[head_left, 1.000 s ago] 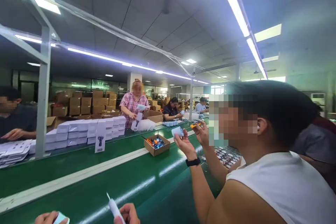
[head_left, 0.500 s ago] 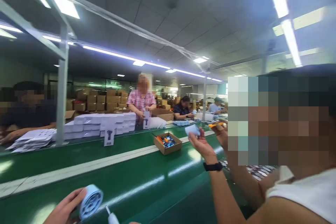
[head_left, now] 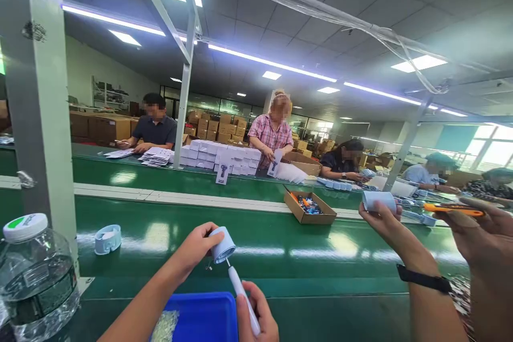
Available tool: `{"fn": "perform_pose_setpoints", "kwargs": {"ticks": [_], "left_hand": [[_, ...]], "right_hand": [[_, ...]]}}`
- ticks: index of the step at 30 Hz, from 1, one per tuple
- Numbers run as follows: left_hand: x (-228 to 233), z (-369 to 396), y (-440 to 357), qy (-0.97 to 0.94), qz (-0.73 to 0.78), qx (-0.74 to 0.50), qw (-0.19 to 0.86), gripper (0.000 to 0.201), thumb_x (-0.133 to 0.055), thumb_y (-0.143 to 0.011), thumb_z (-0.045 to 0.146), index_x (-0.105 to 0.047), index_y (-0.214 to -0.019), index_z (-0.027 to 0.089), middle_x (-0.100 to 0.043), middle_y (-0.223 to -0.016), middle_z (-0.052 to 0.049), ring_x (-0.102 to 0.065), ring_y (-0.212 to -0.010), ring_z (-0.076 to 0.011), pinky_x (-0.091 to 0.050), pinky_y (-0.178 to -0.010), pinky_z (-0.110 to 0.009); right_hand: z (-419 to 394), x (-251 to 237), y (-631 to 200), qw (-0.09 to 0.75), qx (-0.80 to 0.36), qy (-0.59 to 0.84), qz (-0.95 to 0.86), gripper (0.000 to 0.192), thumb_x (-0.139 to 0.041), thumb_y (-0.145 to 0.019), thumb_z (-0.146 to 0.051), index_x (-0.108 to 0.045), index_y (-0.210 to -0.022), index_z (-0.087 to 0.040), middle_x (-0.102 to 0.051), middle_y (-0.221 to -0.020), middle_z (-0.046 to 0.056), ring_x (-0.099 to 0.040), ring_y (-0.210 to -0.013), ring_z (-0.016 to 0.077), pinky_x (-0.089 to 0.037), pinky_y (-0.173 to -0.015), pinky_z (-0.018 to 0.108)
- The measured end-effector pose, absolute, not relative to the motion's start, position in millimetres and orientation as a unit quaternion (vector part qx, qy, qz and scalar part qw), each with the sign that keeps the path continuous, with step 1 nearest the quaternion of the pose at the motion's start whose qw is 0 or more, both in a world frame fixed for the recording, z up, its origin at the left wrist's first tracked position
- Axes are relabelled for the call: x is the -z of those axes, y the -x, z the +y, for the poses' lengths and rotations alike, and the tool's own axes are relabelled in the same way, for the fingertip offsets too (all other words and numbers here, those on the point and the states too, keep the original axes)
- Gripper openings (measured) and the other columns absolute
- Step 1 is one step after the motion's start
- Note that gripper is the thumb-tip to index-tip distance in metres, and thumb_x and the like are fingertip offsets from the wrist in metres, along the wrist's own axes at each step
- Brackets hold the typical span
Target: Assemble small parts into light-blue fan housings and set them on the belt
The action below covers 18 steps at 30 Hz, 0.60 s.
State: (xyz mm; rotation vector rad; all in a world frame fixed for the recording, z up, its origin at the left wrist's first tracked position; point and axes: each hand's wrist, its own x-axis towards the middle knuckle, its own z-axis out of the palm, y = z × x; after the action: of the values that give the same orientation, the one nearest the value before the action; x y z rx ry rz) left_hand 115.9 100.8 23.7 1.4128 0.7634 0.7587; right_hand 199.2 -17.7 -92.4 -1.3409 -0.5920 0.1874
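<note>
My left hand (head_left: pixel 200 248) grips a light blue round plastic housing (head_left: pixel 221 246) between thumb and fingers, tilted with its open end facing down and to the right. Wrapped in my right hand (head_left: pixel 258 312) is a screwdriver (head_left: pixel 243 291) with a slim white handle. Its thin metal tip points up at the housing's open end; whether it touches inside cannot be made out. Below both hands sits a blue tray (head_left: pixel 200 298) with a heap of small pale pieces (head_left: pixel 165 326). Another light blue plastic part (head_left: pixel 107 240) stands on the green belt to the left.
A water bottle (head_left: pixel 38 278) and a grey post (head_left: pixel 48 117) stand at left. Close on the right, a co-worker's hands hold a blue housing (head_left: pixel 379 201) and an orange tool (head_left: pixel 452 208). A cardboard box (head_left: pixel 310 217) of parts sits ahead; co-workers and white boxes (head_left: pixel 240 157) line the far side.
The view has swung left and down, bringing the tray, bottle and my right hand into sight. Both hands now appear nearer the middle, with the screwdriver tip at the housing.
</note>
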Motion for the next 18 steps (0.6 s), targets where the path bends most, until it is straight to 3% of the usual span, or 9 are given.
{"fn": "perform_pose_setpoints", "kwargs": {"ticks": [7,12,18], "left_hand": [[-19.1,102.2,-116.1,-0.661,0.305,-0.319,0.606,0.033,-0.067,-0.065,0.044,-0.051,-0.07,0.016,-0.049,-0.064,0.004,-0.043,-0.056,-0.0097,-0.034,-0.053,-0.023],[-22.1,93.1,-121.6,-0.689,0.311,-0.311,0.577,0.029,-0.066,-0.062,0.04,-0.049,-0.064,0.017,-0.047,-0.058,0.004,-0.04,-0.054,-0.0099,-0.029,-0.049,-0.022],[-7.3,74.0,-144.3,-0.568,0.33,-0.472,0.588,0.039,-0.062,-0.066,0.044,-0.033,-0.053,0.021,-0.033,-0.05,0.007,-0.032,-0.047,-0.0084,-0.028,-0.044,-0.021]], "right_hand": [[-22.0,86.7,-200.2,0.741,-0.104,0.603,-0.277,0.049,-0.062,-0.07,-0.06,-0.069,-0.087,-0.014,-0.064,-0.066,0.003,-0.055,-0.055,0.0143,-0.044,-0.054,0.022],[-23.4,84.9,-200.1,0.72,-0.126,0.615,-0.295,0.05,-0.059,-0.073,-0.059,-0.067,-0.092,-0.013,-0.061,-0.062,0.001,-0.052,-0.052,0.0131,-0.041,-0.052,0.022],[-35.5,74.8,-194.5,0.639,-0.187,0.601,-0.443,0.044,-0.044,-0.086,-0.054,-0.067,-0.082,-0.016,-0.05,-0.053,-0.003,-0.04,-0.047,0.0103,-0.033,-0.05,0.022]]}}
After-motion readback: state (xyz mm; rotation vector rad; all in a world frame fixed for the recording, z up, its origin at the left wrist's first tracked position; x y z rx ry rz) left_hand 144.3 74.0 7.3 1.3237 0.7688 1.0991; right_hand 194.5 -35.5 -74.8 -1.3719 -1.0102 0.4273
